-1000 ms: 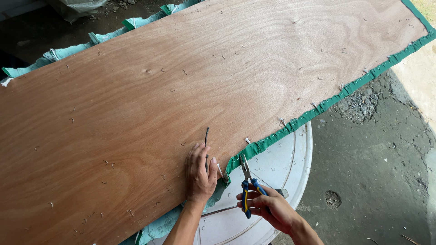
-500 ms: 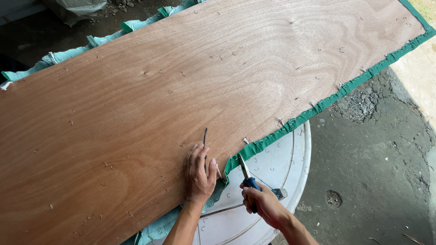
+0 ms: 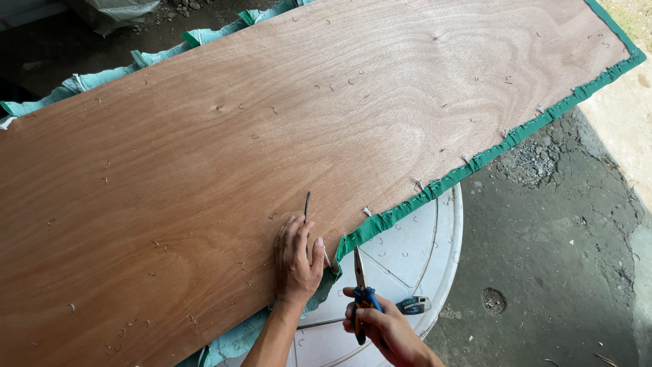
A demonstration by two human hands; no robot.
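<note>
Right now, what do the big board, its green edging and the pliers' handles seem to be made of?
Board: likely plywood, bare matt veneer with wavy grain. Green edging: seemingly woven fabric, pleated and stapled. Pliers: dark metal jaws, blue-and-yellow handles, probably plastic or rubber.

A white round plastic base (image 3: 421, 251) stands on the grey concrete floor (image 3: 557, 272). A large plywood board (image 3: 272, 136), edged with green fabric (image 3: 435, 187), lies across it.

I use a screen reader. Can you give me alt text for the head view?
A left hand presses flat on a large plywood board edged with green fabric, while the right hand holds blue-handled pliers at that edge. A white round lid lies beneath.
</note>
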